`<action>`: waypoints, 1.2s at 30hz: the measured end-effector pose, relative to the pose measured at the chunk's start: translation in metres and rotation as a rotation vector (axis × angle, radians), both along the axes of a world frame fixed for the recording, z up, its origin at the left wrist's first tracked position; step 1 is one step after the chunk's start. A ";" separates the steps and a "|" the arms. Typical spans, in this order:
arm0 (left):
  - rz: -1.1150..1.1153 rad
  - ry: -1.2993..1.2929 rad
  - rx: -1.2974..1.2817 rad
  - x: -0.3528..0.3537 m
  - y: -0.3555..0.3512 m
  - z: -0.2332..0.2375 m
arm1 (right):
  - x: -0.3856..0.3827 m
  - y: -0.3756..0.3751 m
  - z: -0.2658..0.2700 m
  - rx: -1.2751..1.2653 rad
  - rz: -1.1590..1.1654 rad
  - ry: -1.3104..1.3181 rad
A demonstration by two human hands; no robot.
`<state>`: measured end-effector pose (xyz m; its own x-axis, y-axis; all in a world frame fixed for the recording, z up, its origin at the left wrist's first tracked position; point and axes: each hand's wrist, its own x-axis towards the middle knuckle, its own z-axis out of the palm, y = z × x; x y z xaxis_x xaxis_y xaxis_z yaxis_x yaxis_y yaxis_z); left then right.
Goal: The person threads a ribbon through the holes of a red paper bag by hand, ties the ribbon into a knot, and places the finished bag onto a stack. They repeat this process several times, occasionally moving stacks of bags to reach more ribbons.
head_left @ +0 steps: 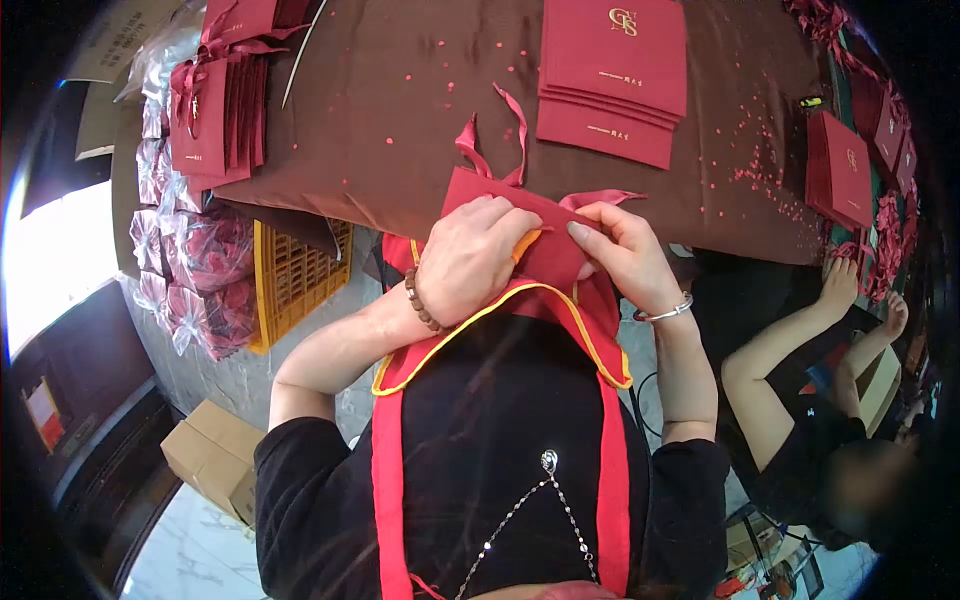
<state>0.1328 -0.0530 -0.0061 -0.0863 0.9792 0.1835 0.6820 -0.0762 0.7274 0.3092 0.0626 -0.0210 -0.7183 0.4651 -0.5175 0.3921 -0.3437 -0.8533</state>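
At the table's front edge, a dark red paper bag [545,262] with ribbons is held in front of my apron. My left hand [478,245], with a beaded bracelet, is closed over its left part. A small orange thing [524,243] shows at those fingers; its kind is hidden. On the other side my right hand [625,250], with a silver bangle, pinches the bag's upper right edge near a ribbon [602,197]. Two more ribbon ends [498,150] stick out past the bag's far edge.
A stack of red bags [612,70] lies ahead on the brown tablecloth [400,130]. More bags with ribbons [212,125] stand at left, above wrapped bundles [210,240] and a yellow crate [300,275]. At right, a co-worker's arms [785,340] reach to the table near red bags [840,175].
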 end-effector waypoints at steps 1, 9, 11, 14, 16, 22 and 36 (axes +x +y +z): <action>0.002 0.080 0.011 0.001 0.000 -0.002 | 0.000 -0.001 0.001 0.001 -0.001 0.002; 0.034 0.307 0.059 0.010 0.005 0.002 | 0.001 -0.005 0.008 0.062 0.025 -0.047; 0.009 0.344 0.051 0.012 0.007 0.002 | 0.001 -0.007 0.008 0.078 0.009 -0.040; 0.008 0.358 0.043 0.013 0.009 0.005 | 0.000 -0.009 0.011 0.121 -0.002 -0.039; 0.011 0.368 0.048 0.015 0.010 0.005 | 0.000 -0.009 0.013 0.150 -0.001 -0.042; -0.013 0.385 0.094 0.019 0.013 0.005 | 0.002 -0.010 0.013 0.247 0.017 0.010; -0.026 0.335 0.098 0.020 0.016 -0.010 | 0.008 -0.012 -0.006 0.247 0.002 -0.038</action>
<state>0.1529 -0.0366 -0.0165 0.0189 0.9566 0.2907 0.8785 -0.1547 0.4519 0.3173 0.0511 -0.0271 -0.7014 0.5795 -0.4149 0.4263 -0.1255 -0.8958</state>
